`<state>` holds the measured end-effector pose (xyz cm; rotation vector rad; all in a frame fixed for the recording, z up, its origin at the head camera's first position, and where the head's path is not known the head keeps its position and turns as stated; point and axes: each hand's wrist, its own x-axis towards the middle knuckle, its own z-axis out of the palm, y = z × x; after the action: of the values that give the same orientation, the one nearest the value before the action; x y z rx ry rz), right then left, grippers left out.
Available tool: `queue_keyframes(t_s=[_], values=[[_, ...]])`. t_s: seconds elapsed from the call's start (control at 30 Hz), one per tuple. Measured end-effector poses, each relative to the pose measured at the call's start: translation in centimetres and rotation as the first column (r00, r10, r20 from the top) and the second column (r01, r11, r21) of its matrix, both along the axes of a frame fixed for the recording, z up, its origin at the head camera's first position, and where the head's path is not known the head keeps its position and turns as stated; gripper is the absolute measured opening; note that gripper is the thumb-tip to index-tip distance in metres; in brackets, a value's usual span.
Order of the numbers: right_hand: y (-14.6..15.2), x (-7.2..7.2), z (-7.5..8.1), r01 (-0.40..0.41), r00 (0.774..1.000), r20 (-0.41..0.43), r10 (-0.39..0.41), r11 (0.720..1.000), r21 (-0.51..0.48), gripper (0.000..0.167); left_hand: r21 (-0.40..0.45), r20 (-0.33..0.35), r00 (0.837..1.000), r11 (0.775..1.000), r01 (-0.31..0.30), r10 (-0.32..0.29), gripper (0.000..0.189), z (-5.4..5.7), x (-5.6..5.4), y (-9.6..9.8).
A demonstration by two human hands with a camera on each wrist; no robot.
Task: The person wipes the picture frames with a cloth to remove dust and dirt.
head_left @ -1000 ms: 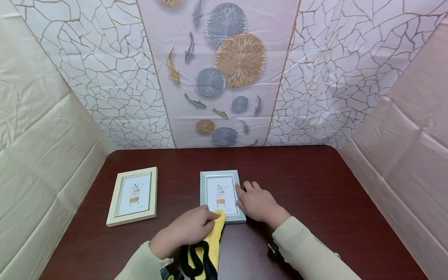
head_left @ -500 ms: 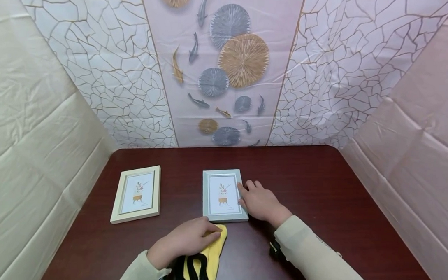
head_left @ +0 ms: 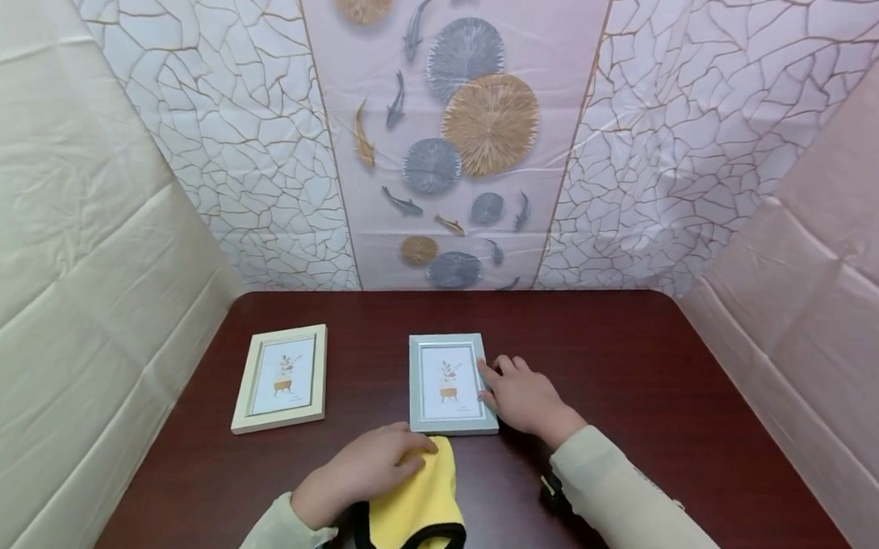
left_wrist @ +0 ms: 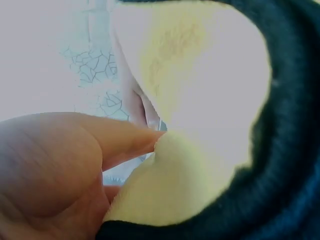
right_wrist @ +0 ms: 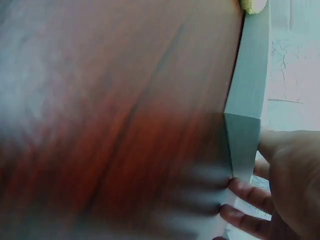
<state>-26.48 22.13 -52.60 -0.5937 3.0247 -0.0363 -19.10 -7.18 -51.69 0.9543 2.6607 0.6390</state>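
Note:
A light blue picture frame [head_left: 417, 387] with a plant print lies face up mid-table. My left hand [head_left: 371, 469] pinches a yellow cloth [head_left: 419, 500] with black edging between thumb and fingers, just in front of the frame's near edge. In the left wrist view the cloth [left_wrist: 195, 110] fans out from the pinched spot. My right hand [head_left: 526, 397] rests at the frame's right side, index finger and thumb on its border. From the right wrist view, other fingertips [right_wrist: 235, 184] touch the side of the blue frame [right_wrist: 246, 70].
A cream picture frame [head_left: 243, 387] with a similar print lies face up on the left of the dark red-brown table [head_left: 597, 336]. Patterned fabric [head_left: 625, 152] hangs behind the table, with plain cloth walls on both sides.
The left hand has drawn the yellow cloth back off the frame's lower edge, and the cloth now hangs more spread out. The right hand keeps its place on the frame. The head view shifts slightly.

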Motion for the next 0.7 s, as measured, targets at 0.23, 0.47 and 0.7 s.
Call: queue_keyframes(t_s=[0.23,0.47,0.7], values=[[4.2,-0.2,0.7,0.080,0.996,0.021,-0.081,0.997,0.019,0.062,-0.005,-0.032,0.999,1.000,-0.005,0.004,0.034,-0.5,0.4,-0.4],[11.0,-0.4,2.0,0.186,0.976,0.110,-0.186,0.982,0.006,0.063,-0.015,-0.127,0.991,0.999,-0.052,0.049,0.030,-0.1,0.9,-0.6],[17.8,-0.5,2.8,0.320,0.926,0.205,-0.317,0.947,0.016,0.067,0.007,-0.181,0.980,0.997,-0.080,0.080,0.028,0.2,1.2,-0.4]])
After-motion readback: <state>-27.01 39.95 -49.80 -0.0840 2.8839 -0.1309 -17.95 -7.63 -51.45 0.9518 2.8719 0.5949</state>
